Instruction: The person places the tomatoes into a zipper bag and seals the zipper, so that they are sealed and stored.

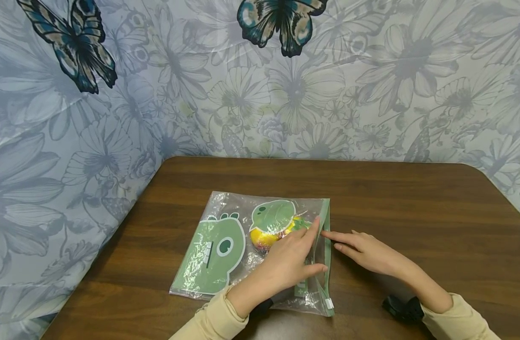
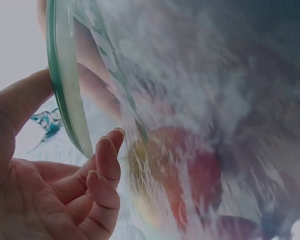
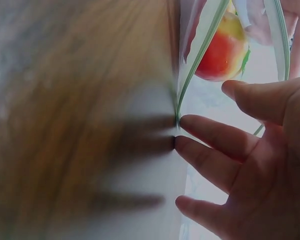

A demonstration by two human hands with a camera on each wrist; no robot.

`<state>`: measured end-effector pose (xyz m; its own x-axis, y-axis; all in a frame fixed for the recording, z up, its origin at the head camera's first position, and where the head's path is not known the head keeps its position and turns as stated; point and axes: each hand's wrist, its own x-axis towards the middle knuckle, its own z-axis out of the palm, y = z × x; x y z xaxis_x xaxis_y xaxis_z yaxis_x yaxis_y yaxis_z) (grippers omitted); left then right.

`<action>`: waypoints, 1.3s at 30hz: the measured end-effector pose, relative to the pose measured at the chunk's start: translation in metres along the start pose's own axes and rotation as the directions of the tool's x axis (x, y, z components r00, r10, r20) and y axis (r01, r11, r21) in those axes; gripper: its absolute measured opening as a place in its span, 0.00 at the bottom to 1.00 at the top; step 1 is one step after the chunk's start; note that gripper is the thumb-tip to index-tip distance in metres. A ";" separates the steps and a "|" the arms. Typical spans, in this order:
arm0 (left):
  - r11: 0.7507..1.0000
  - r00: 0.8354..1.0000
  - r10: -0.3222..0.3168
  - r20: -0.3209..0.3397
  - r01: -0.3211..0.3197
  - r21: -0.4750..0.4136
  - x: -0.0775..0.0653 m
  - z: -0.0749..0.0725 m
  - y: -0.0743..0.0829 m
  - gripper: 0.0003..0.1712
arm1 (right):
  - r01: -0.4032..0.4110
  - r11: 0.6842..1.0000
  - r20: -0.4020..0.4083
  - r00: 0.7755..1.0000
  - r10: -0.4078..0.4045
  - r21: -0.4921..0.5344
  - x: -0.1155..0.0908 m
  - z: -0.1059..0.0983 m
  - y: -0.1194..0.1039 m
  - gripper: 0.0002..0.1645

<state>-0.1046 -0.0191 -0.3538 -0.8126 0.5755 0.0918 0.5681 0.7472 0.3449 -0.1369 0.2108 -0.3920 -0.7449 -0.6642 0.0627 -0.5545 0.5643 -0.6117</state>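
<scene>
A clear zip bag (image 1: 251, 264) with green cartoon dinosaur prints lies flat on the table, its green-edged mouth facing right. A white slider (image 1: 329, 303) sits at the mouth's near corner. Red-and-yellow fruit (image 3: 221, 50) shows inside. My left hand (image 1: 287, 262) reaches over the bag, index finger extended along the green edge and thumb spread to the right. In the left wrist view its thumb meets the green strip (image 2: 60, 85), the other fingers loosely bent. My right hand (image 1: 372, 252) lies at the mouth with straight fingers, fingertips at the lower green strip (image 3: 202, 50).
The brown wooden table (image 1: 413, 198) has rounded far corners. Behind it hangs a flower-and-butterfly cloth (image 1: 328, 104). A black wrist device (image 1: 402, 309) is on the right wrist, by the cream sleeve (image 1: 459, 318).
</scene>
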 end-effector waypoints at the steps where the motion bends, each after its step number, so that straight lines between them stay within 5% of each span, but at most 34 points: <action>1: 1.000 1.000 -0.003 -0.002 0.003 0.001 0.000 0.000 0.000 0.55 | -0.002 1.000 0.000 1.000 0.002 0.001 0.000 0.000 0.001 0.25; 19: 0.984 0.991 0.135 -0.009 -0.133 0.120 -0.019 0.004 0.017 0.51 | -0.066 0.996 0.001 0.998 0.066 0.053 -0.006 -0.004 0.006 0.25; 26: 0.938 0.970 0.238 0.043 -0.241 0.250 -0.036 0.001 0.027 0.40 | -0.049 0.999 -0.113 0.992 0.049 -0.004 -0.004 -0.004 0.008 0.21; 32: 0.905 0.943 0.308 0.123 -0.331 0.268 -0.050 0.002 0.032 0.37 | -0.062 0.998 -0.172 0.983 0.064 0.017 -0.005 -0.004 0.008 0.19; 39: 0.871 0.925 0.370 0.083 -0.377 0.316 -0.058 0.008 0.032 0.37 | -0.070 0.994 -0.197 0.977 0.086 0.087 -0.007 -0.007 0.007 0.14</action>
<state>-0.0382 -0.0264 -0.3562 -0.5307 0.8367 0.1350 0.8420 0.5387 -0.0291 -0.1381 0.2234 -0.3915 -0.8481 -0.5036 0.1644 -0.4671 0.5644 -0.6806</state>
